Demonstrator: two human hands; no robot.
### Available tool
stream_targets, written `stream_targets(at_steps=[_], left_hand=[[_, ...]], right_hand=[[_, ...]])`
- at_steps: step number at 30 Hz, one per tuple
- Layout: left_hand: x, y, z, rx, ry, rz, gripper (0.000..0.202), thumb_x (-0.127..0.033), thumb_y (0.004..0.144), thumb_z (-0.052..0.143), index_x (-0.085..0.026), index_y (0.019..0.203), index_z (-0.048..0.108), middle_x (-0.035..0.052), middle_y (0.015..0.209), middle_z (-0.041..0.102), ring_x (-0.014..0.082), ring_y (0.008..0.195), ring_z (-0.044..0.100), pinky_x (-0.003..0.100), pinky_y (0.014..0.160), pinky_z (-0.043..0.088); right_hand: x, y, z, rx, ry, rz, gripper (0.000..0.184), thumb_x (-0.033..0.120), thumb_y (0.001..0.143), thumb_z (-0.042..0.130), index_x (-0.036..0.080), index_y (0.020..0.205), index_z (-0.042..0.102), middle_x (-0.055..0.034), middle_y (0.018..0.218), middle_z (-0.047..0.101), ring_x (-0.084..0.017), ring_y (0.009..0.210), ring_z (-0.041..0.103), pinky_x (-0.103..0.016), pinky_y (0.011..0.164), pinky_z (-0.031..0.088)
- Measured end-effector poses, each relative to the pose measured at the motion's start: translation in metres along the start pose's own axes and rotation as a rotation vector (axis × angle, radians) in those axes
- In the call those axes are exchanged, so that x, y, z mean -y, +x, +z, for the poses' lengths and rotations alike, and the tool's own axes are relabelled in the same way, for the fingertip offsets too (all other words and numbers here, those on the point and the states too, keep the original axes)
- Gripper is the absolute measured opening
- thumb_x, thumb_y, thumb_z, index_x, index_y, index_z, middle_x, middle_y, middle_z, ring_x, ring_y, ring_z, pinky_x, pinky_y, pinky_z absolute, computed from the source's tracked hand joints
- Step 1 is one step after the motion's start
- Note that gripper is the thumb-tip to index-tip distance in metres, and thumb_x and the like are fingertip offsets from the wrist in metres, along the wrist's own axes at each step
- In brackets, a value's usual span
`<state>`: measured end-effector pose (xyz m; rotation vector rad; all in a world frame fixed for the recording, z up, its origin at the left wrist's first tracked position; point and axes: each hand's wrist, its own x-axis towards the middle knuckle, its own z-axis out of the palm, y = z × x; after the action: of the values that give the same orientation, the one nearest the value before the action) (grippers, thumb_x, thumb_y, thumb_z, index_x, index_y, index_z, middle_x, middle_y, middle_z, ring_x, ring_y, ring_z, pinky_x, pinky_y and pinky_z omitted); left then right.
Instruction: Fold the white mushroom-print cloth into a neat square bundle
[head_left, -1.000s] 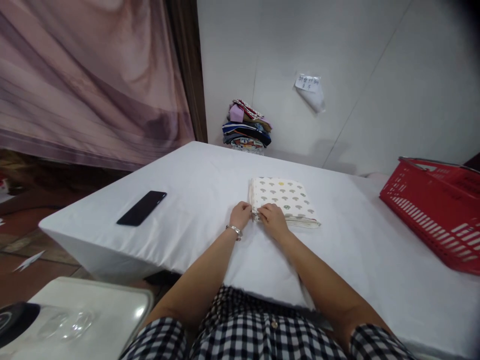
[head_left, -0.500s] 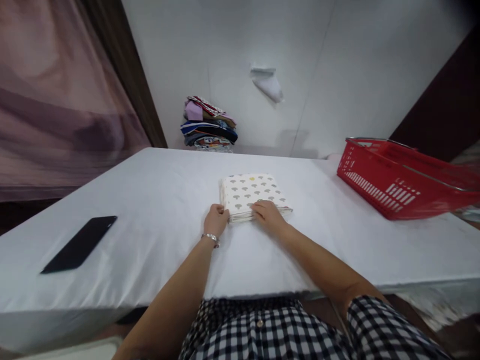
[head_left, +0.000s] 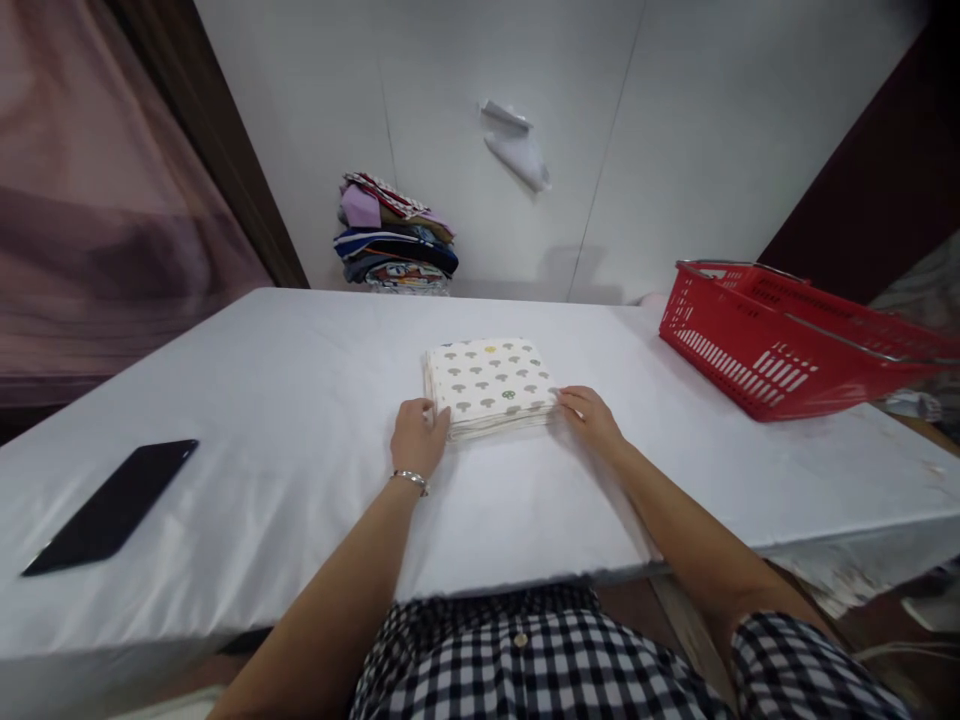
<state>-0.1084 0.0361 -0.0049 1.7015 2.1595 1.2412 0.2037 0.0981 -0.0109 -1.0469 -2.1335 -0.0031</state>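
Observation:
A folded white cloth (head_left: 489, 381) with a grey tree print lies in the middle of the white-covered table (head_left: 285, 400). My left hand (head_left: 417, 437), with a bracelet on the wrist, pinches the cloth's near left corner, fingers curled. My right hand (head_left: 592, 415) rests at the near right corner, its fingertips gripping the cloth's edge.
A red plastic basket (head_left: 780, 335) stands on the table at the right. A black phone (head_left: 112, 505) lies near the left edge. A pile of folded clothes (head_left: 394, 240) sits at the back against the white wall. A paper note (head_left: 517, 150) hangs on the wall.
The view has swung to the right. My right hand has slid from the middle of the cloth's near edge to its right corner. My left hand stays at the left corner.

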Motion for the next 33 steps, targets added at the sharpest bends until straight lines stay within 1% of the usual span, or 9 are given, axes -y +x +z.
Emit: stream_targets(at_steps=[1, 3, 4, 6, 10, 15, 21, 27, 33], left_hand=[[-0.002, -0.001, 0.001, -0.033, 0.023, 0.117, 0.025, -0.038, 0.081, 0.053, -0.020, 0.098, 0.057, 0.0081, 0.105, 0.058, 0.0221, 0.093, 0.056, 0.035, 0.080, 0.044], [-0.005, -0.004, 0.003, -0.036, 0.064, 0.321, 0.022, -0.033, 0.082, 0.055, -0.021, 0.099, 0.060, 0.0085, 0.108, 0.058, 0.0239, 0.101, 0.052, 0.037, 0.086, 0.041], [-0.007, -0.005, 0.004, -0.012, 0.084, 0.392, 0.020, -0.031, 0.082, 0.055, -0.022, 0.099, 0.062, 0.0079, 0.107, 0.059, 0.0243, 0.103, 0.052, 0.038, 0.088, 0.040], [-0.010, -0.006, 0.008, 0.050, 0.118, 0.467, 0.018, -0.029, 0.083, 0.054, -0.023, 0.097, 0.064, 0.0064, 0.104, 0.061, 0.0236, 0.101, 0.053, 0.039, 0.087, 0.039], [-0.011, -0.006, 0.011, 0.121, 0.157, 0.486, 0.017, -0.028, 0.086, 0.051, -0.023, 0.094, 0.066, 0.0047, 0.094, 0.064, 0.0216, 0.094, 0.055, 0.039, 0.085, 0.039], [-0.011, -0.006, 0.011, 0.125, 0.223, 0.554, 0.021, -0.027, 0.089, 0.047, -0.023, 0.092, 0.067, 0.0049, 0.092, 0.064, 0.0212, 0.090, 0.054, 0.039, 0.084, 0.039], [-0.009, -0.007, 0.011, 0.113, 0.249, 0.561, 0.021, -0.028, 0.089, 0.047, -0.023, 0.093, 0.067, 0.0047, 0.091, 0.064, 0.0209, 0.089, 0.054, 0.039, 0.084, 0.038], [-0.008, -0.009, 0.009, 0.140, 0.296, 0.561, 0.023, -0.027, 0.084, 0.054, -0.023, 0.104, 0.064, 0.0061, 0.098, 0.063, 0.0234, 0.095, 0.054, 0.041, 0.086, 0.038], [-0.008, -0.006, 0.011, 0.152, 0.305, 0.556, 0.022, -0.027, 0.088, 0.047, -0.025, 0.099, 0.065, 0.0059, 0.096, 0.064, 0.0230, 0.094, 0.054, 0.041, 0.086, 0.038]], right_hand=[[0.005, 0.005, 0.003, 0.011, 0.010, -0.053, 0.025, 0.031, 0.091, 0.045, 0.025, 0.101, 0.067, -0.0063, 0.106, 0.065, -0.022, 0.101, 0.057, -0.040, 0.089, 0.046], [0.013, 0.016, 0.009, 0.054, 0.021, -0.135, 0.025, 0.032, 0.091, 0.045, 0.026, 0.099, 0.068, -0.0060, 0.105, 0.065, -0.021, 0.099, 0.058, -0.039, 0.088, 0.047], [0.015, 0.020, 0.012, 0.077, 0.023, -0.159, 0.025, 0.032, 0.091, 0.045, 0.026, 0.098, 0.068, -0.0058, 0.103, 0.066, -0.021, 0.097, 0.058, -0.039, 0.087, 0.047], [0.019, 0.025, 0.017, 0.107, 0.028, -0.178, 0.026, 0.032, 0.091, 0.045, 0.025, 0.095, 0.069, -0.0056, 0.099, 0.067, -0.021, 0.094, 0.059, -0.039, 0.085, 0.047], [0.020, 0.024, 0.023, 0.070, 0.029, -0.137, 0.027, 0.029, 0.092, 0.043, 0.023, 0.094, 0.069, -0.0061, 0.097, 0.068, -0.021, 0.091, 0.060, -0.039, 0.082, 0.047], [0.015, 0.016, 0.028, 0.001, 0.017, -0.104, 0.026, 0.027, 0.092, 0.043, 0.022, 0.092, 0.069, -0.0057, 0.094, 0.069, -0.021, 0.088, 0.060, -0.038, 0.081, 0.046], [0.012, 0.013, 0.029, 0.032, 0.052, -0.147, 0.026, 0.027, 0.093, 0.042, 0.022, 0.097, 0.068, -0.0062, 0.097, 0.068, -0.020, 0.089, 0.060, -0.039, 0.081, 0.048], [0.005, 0.007, 0.019, 0.027, 0.036, -0.154, 0.026, 0.025, 0.092, 0.042, 0.022, 0.104, 0.065, -0.0069, 0.105, 0.066, -0.021, 0.098, 0.059, -0.040, 0.087, 0.048], [-0.003, 0.003, 0.018, 0.059, -0.014, -0.159, 0.025, 0.024, 0.091, 0.044, 0.023, 0.107, 0.063, -0.0066, 0.112, 0.064, -0.022, 0.105, 0.057, -0.042, 0.092, 0.047]])
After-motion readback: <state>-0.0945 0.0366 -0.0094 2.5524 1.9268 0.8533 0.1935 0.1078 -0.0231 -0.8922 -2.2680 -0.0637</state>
